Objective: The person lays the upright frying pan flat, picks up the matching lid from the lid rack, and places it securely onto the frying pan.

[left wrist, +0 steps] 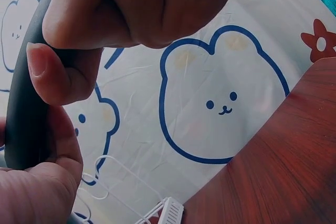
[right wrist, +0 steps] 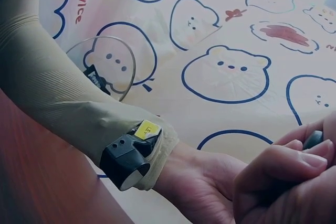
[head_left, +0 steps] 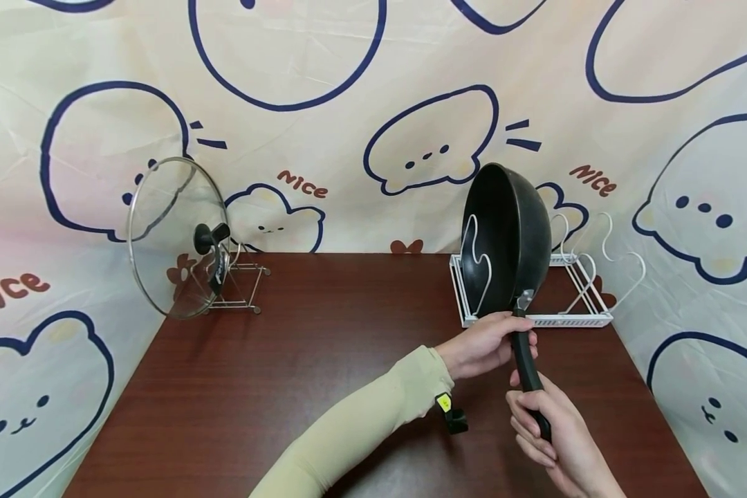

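Note:
A black deep frying pan (head_left: 535,221) stands on edge over a white wire rack (head_left: 573,321), its inside turned to the left. One white wire prong shows in front of the pan's opening. My left hand (head_left: 482,346) holds the upper part of the black handle (head_left: 526,360), close below the pan. Lower down, my right hand (head_left: 560,425) grips the handle's end, fingers curled round it. In the left wrist view the dark handle (left wrist: 26,87) runs between fingers. The right wrist view shows only a bit of the handle (right wrist: 313,139) amid the fingers.
On the left, a glass lid (head_left: 143,283) with a black knob (head_left: 205,238) stands upright in a small metal rack (head_left: 249,306). More curved white prongs (head_left: 635,277) rise right of the pan. A patterned cloth (head_left: 336,138) surrounds the brown table (head_left: 324,346).

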A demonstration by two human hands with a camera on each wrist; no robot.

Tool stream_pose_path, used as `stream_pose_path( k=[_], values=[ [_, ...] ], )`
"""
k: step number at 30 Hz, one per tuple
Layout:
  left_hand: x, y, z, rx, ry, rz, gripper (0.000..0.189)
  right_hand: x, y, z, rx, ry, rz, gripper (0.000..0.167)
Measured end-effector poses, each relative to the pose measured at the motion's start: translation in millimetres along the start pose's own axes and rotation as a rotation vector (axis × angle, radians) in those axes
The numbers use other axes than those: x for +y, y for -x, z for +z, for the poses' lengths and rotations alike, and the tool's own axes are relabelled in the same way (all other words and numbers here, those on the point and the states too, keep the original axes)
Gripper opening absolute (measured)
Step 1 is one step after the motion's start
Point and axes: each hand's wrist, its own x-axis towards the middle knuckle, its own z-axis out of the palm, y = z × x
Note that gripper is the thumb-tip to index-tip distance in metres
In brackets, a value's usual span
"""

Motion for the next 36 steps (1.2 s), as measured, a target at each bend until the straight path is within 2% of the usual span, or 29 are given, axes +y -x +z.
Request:
stream_pose_path(
  k=[9, 22, 36],
  values=[
    [0.2, 1.6, 1.9, 0.019, -0.004, -0.002, 0.014, 1.1, 0.3, 0.6, 0.03, 0.025, -0.007, 0.024],
    [-1.2, 0.6, 0.0, 0.015, 0.009, 0.008, 0.011, 3.0, -0.9, 0.8, 0.02, 0.048, -0.043, 0.024],
    [-0.3, 3.9, 0.6, 0.006, -0.039, 0.011, 0.011, 4.7, 1.9, 1.3, 0.069, 0.081, -0.053, 0.024]
  ],
)
